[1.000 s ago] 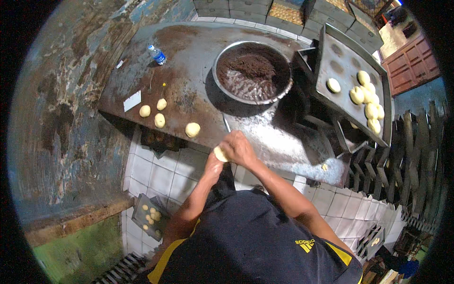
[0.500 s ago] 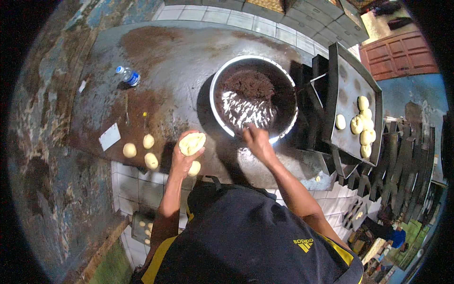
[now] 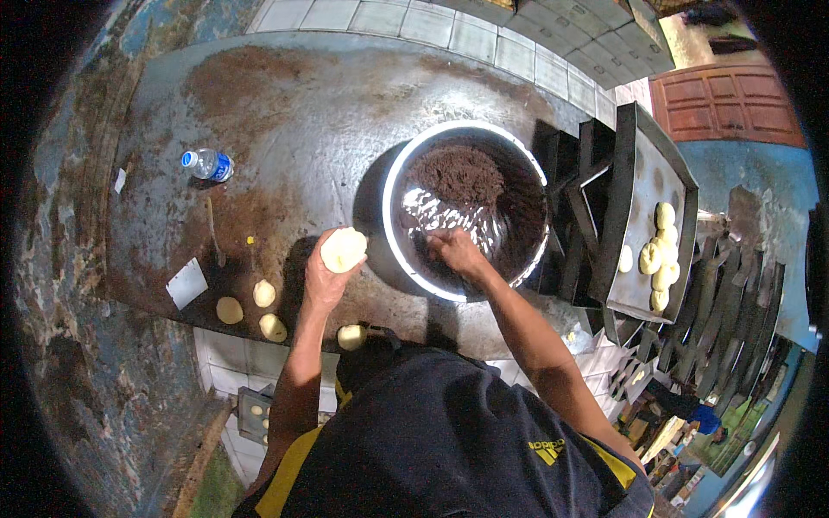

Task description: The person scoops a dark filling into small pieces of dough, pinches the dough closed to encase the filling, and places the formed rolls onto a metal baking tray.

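Observation:
A round, pale piece of dough (image 3: pixel 344 250) rests in my left hand (image 3: pixel 321 283), which is closed around its edge over the table. Inside a large round tub with a white rim (image 3: pixel 389 203) is my right hand (image 3: pixel 458 252), its fingers bent together low against the inner wall. Whether anything is between those fingers is hidden. Dark brown, crumbly filling (image 3: pixel 458 175) is heaped at the tub's far side, beyond that hand. A dough ball (image 3: pixel 351 337) lies by the table's front edge, just below my left hand. Several others, including one dough ball (image 3: pixel 229 311), sit further left.
At the right, a metal tray (image 3: pixel 637 177) holding several dough pieces (image 3: pixel 661 252) rests on dark metal racks. A water bottle (image 3: pixel 208 164) and a white card (image 3: pixel 186 284) are on the table's left part. A person (image 3: pixel 706 420) is far off at lower right.
My right hand has gone from the tub's near rim down into the tub. The dough in my left hand showed a folded hollow before and now presents a rounder, flatter face. The view has shifted slightly.

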